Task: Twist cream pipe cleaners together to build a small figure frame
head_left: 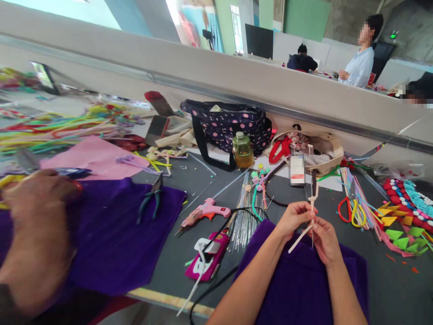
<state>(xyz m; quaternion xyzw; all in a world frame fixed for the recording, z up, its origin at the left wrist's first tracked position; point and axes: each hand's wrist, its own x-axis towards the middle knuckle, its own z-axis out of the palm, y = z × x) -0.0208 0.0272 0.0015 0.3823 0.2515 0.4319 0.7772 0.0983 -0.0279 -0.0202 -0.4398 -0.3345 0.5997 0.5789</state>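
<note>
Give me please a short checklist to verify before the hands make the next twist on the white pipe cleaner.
1. Left hand pinches the white pipe cleaner: ok.
2. Right hand grips it lower down: ok.
3. Purple cloth lies under the hands: ok.
4. Pink glue gun lies apart from both hands: ok.
5. Scissors lie on the table beside the right hand, not touching it: ok.
6. Glue gun switched off: cannot tell.
</note>
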